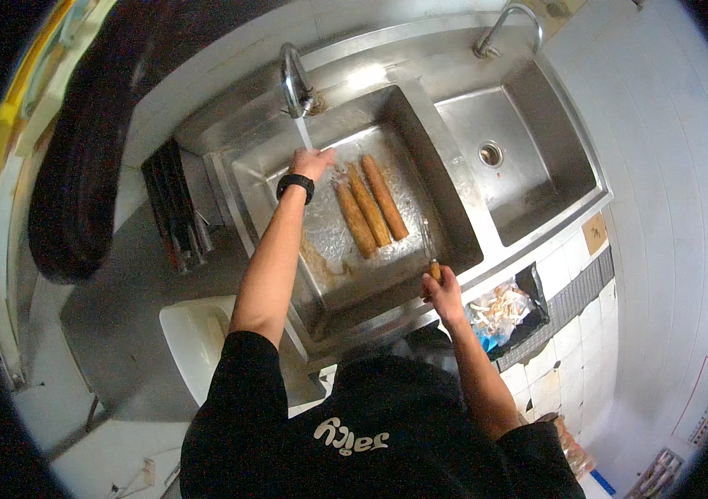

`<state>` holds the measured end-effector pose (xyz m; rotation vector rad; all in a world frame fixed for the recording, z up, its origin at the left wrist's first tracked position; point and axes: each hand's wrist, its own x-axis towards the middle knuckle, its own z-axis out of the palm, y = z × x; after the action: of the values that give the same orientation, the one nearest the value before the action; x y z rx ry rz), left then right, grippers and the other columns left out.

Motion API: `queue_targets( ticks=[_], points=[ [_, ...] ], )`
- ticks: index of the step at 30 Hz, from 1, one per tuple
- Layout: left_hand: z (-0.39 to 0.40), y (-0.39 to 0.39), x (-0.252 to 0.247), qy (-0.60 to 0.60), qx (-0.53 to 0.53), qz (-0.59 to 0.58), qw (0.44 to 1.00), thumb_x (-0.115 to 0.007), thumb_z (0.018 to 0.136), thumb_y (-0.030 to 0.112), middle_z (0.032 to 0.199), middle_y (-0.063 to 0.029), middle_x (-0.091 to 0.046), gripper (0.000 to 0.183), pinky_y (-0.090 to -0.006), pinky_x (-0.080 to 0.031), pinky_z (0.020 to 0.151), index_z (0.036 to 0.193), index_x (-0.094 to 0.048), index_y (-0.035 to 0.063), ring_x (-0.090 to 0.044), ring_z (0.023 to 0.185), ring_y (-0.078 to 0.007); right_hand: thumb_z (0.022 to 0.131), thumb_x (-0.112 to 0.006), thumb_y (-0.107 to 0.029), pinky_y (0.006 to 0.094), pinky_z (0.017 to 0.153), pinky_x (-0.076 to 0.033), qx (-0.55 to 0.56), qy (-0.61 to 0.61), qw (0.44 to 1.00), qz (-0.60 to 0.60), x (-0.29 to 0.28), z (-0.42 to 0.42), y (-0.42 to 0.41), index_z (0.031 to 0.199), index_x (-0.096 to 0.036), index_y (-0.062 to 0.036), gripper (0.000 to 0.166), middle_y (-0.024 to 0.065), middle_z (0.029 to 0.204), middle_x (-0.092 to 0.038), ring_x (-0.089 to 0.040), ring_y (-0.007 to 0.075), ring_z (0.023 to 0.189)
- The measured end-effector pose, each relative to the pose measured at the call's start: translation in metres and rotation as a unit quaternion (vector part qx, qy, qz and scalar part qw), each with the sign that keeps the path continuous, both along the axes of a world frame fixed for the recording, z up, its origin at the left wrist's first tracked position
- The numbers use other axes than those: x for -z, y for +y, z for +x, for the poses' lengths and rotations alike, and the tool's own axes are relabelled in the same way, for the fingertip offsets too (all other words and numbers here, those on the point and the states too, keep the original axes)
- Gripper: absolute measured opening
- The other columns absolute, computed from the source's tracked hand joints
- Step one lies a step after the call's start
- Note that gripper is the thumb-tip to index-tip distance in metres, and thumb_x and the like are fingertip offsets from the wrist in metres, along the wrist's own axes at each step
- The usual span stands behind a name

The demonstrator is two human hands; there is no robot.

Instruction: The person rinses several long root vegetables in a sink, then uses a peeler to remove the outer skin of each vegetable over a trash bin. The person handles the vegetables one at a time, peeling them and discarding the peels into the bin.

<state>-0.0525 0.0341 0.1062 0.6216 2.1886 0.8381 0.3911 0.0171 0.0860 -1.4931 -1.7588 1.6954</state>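
Observation:
Three long brown root vegetables (366,209) lie side by side on the wet floor of the left stainless steel sink basin (454,231). My left hand (312,164), with a black band on its wrist, is at their far end under the water stream (303,133) from the faucet (293,81). I see nothing held in it, and its fingers are extended. Over the basin's near right edge, my right hand (443,293) grips the wooden handle of a slim metal-bladed tool (434,268). Its blade points away from me; the exact type is unclear.
To the right are a second basin (485,125) with a drain and another faucet (510,31). A black bin (538,299) with peelings stands against the sink's front. At left are a pale plastic tub (195,337) and a dark rack of long-handled tools (176,206).

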Motion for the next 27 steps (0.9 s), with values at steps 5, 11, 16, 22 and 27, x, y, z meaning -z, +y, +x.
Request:
queue_targets(
  ticks=[5, 11, 16, 22, 27],
  points=[
    [-0.03, -0.01, 0.014, 0.09, -0.155, -0.05, 0.983, -0.064, 0.087, 0.036, 0.08, -0.0177, -0.07, 0.038, -0.0402, -0.052, 0.071, 0.095, -0.071, -0.0007, -0.068, 0.071, -0.0281, 0.094, -0.062, -0.016, 0.0271, 0.051, -0.047, -0.034, 0.023, 0.999, 0.025, 0.009, -0.008, -0.005, 0.103, -0.051, -0.0023, 0.019, 0.0036, 0.071, -0.056, -0.057, 0.0128, 0.057],
    [-0.044, 0.002, 0.051, -0.448, -0.458, 0.301, 0.706, -0.055, 0.097, 0.008, 0.076, -0.0046, -0.045, 0.013, -0.0346, -0.048, 0.057, 0.087, -0.046, 0.0068, -0.048, 0.064, -0.0186, 0.089, -0.067, -0.024, 0.0363, 0.076, -0.048, -0.001, -0.027, 0.999, -0.024, -0.003, -0.003, -0.005, 0.106, -0.056, 0.001, 0.033, 0.0172, 0.088, -0.062, -0.061, 0.0263, 0.082],
    [-0.049, 0.014, 0.058, -0.494, -0.493, 0.33, 0.635, -0.058, 0.095, 0.006, 0.076, -0.0052, -0.047, 0.004, -0.029, -0.042, 0.05, 0.097, -0.055, 0.0062, -0.047, 0.063, -0.0163, 0.088, -0.069, -0.02, 0.0313, 0.074, -0.048, 0.031, 0.016, 0.997, -0.074, -0.016, -0.006, -0.007, 0.107, -0.055, 0.0028, 0.032, 0.0114, 0.087, -0.063, -0.059, 0.0174, 0.081],
    [-0.013, 0.003, 0.04, -0.403, -0.42, 0.207, 0.786, -0.066, 0.092, 0.035, 0.055, 0.0028, -0.033, 0.024, -0.0297, -0.019, 0.034, 0.084, -0.053, 0.0175, -0.029, 0.035, -0.0146, 0.09, -0.068, -0.02, 0.0324, 0.073, -0.048, 0.036, 0.014, 0.993, -0.109, -0.027, -0.003, -0.011, 0.107, -0.055, 0.003, 0.032, 0.0113, 0.087, -0.061, -0.058, 0.0183, 0.079],
    [-0.013, -0.006, 0.021, -0.46, -0.426, 0.214, 0.749, -0.059, 0.096, 0.025, 0.06, 0.0017, -0.038, 0.02, -0.0295, -0.025, 0.035, 0.083, -0.05, 0.0124, -0.029, 0.039, -0.0139, 0.09, -0.067, -0.022, 0.0336, 0.073, -0.048, 0.014, -0.006, 0.998, -0.064, -0.015, 0.005, -0.013, 0.108, -0.055, 0.0031, 0.033, 0.0115, 0.088, -0.061, -0.057, 0.0187, 0.079]
  ],
)
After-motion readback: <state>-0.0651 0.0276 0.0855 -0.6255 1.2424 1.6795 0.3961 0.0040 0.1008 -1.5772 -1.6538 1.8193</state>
